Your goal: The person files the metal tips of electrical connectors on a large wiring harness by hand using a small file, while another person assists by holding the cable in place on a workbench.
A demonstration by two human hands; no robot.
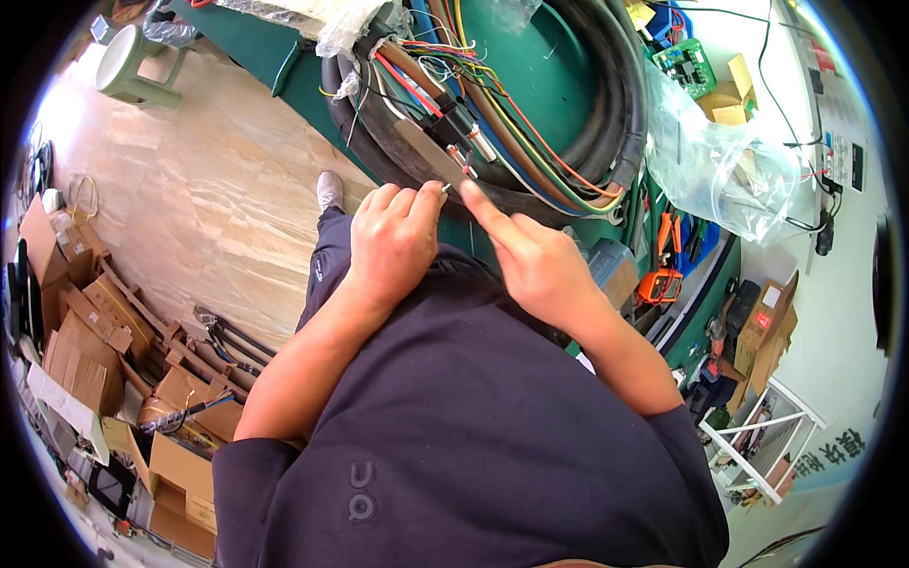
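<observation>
My left hand (393,241) is closed, its thumb and index finger pinched on a small metal piece (445,187). Just to its right, my right hand (525,256) has its index finger extended to that piece and the other fingers curled; what they hold, if anything, is hidden. A flat grey-brown strip (421,142) runs up-left from that fingertip; whether I hold it is unclear. Beyond my hands lies a coil of thick dark cable (606,114), with loose coloured wires (511,109) and black connectors with metal pins (454,128) on the green worktop (265,52).
A plastic bag (720,166), a circuit board (682,66), orange-handled pliers (670,232) and an orange meter (660,284) lie at right. A white metal rack (757,435) stands lower right. Cardboard boxes (180,483) pile at lower left; a plastic stool (133,66) stands on the tiled floor (208,189).
</observation>
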